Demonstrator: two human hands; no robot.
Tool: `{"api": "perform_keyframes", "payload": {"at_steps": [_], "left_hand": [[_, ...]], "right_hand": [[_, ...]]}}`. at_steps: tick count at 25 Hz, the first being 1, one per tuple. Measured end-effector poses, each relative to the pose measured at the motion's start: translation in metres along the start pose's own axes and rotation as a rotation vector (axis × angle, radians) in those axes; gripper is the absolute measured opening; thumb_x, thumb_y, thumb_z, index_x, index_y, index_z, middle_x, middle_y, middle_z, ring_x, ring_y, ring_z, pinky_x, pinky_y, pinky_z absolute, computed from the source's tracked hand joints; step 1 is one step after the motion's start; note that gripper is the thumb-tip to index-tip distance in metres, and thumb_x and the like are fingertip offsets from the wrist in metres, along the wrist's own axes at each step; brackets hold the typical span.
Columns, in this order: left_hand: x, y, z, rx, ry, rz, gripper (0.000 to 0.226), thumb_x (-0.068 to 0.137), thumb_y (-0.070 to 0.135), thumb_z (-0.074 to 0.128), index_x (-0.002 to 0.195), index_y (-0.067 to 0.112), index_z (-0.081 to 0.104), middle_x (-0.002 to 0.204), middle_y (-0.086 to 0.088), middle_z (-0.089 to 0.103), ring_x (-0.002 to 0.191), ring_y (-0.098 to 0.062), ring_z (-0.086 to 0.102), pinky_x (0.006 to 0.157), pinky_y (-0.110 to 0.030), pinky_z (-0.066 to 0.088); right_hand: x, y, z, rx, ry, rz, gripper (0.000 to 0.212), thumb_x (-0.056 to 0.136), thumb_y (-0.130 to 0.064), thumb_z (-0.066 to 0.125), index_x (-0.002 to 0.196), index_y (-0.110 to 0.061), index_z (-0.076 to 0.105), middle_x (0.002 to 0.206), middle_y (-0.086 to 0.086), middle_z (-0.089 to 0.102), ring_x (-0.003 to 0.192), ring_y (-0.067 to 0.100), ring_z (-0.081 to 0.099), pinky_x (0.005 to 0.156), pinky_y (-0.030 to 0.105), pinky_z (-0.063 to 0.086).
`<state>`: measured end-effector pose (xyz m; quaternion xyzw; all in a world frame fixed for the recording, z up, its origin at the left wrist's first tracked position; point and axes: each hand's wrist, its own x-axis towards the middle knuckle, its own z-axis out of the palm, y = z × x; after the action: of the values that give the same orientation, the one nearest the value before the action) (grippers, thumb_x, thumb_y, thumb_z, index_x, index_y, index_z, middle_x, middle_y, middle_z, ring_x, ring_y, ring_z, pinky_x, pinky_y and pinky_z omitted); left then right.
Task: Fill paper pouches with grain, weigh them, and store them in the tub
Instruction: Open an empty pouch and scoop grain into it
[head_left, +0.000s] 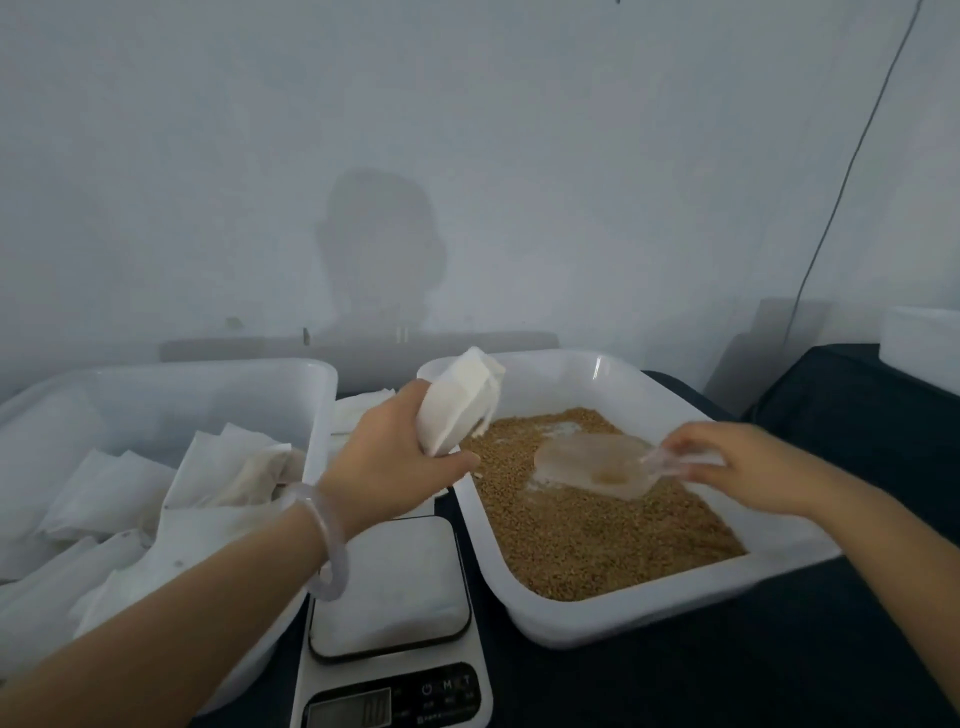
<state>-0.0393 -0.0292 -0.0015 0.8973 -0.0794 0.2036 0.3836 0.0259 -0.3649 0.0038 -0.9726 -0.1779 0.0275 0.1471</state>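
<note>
The left hand (395, 457) curls its fingers round a thin white paper pouch (460, 402) above the white plastic tray (623, 618) of brown grain (571, 530) — the pouch looks light, soft and easily crushed, so it is best held by its sides. The right hand (737, 462) pinches the handle of the clear plastic scoop (597, 465).

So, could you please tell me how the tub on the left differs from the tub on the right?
The left tub holds white paper pouches; the right tub holds loose brown grain. The left hand's pouch and the right hand's clear scoop are over the right tub, not the left tub. Both are white plastic tubs flanking the scale.
</note>
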Motion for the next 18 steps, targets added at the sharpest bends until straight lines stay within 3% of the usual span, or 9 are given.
{"api": "perform_keyframes", "payload": {"at_steps": [3,6,10,13,18], "left_hand": [[0.008,0.007,0.028,0.112,-0.036,0.041,0.034,0.077,0.026,0.07,0.095,0.021,0.041,0.076,0.015,0.046,0.063,0.002,0.046,0.049,-0.009,0.041],[0.012,0.01,0.055,0.116,-0.089,0.005,0.032,0.078,0.027,0.068,0.098,0.018,0.044,0.078,0.01,0.05,0.067,-0.009,0.052,0.047,-0.013,0.039],[0.01,0.015,0.077,0.055,-0.114,-0.025,0.04,0.077,0.036,0.071,0.104,0.019,0.047,0.09,0.005,0.055,0.08,-0.015,0.054,0.062,-0.022,0.043],[0.006,0.015,0.081,0.049,-0.066,-0.018,0.04,0.075,0.04,0.071,0.097,0.022,0.042,0.085,0.008,0.052,0.076,-0.013,0.052,0.056,-0.02,0.036],[0.001,0.013,0.082,0.079,-0.013,0.076,0.039,0.077,0.04,0.07,0.095,0.025,0.04,0.082,0.011,0.049,0.074,-0.011,0.05,0.06,-0.021,0.035]], "right_hand": [[-0.019,0.001,-0.046,0.011,0.201,-0.063,0.033,0.088,-0.027,0.062,0.119,-0.036,0.055,0.119,-0.014,0.057,0.112,0.006,0.053,0.101,0.035,0.042],[-0.039,0.001,-0.084,0.009,0.325,-0.134,0.035,0.086,-0.022,0.063,0.112,-0.043,0.053,0.115,-0.014,0.06,0.108,0.008,0.056,0.098,0.036,0.043],[-0.042,-0.001,-0.099,-0.125,0.311,-0.147,0.033,0.088,-0.026,0.06,0.117,-0.042,0.055,0.116,-0.012,0.061,0.106,0.012,0.055,0.099,0.04,0.041],[-0.039,-0.006,-0.099,-0.275,0.303,-0.132,0.03,0.09,-0.033,0.055,0.115,-0.049,0.05,0.112,-0.02,0.057,0.103,0.014,0.049,0.103,0.042,0.031],[-0.031,-0.021,-0.1,-0.307,0.264,-0.168,0.029,0.089,-0.038,0.054,0.114,-0.052,0.047,0.103,-0.028,0.05,0.103,0.009,0.047,0.103,0.036,0.026]]}}
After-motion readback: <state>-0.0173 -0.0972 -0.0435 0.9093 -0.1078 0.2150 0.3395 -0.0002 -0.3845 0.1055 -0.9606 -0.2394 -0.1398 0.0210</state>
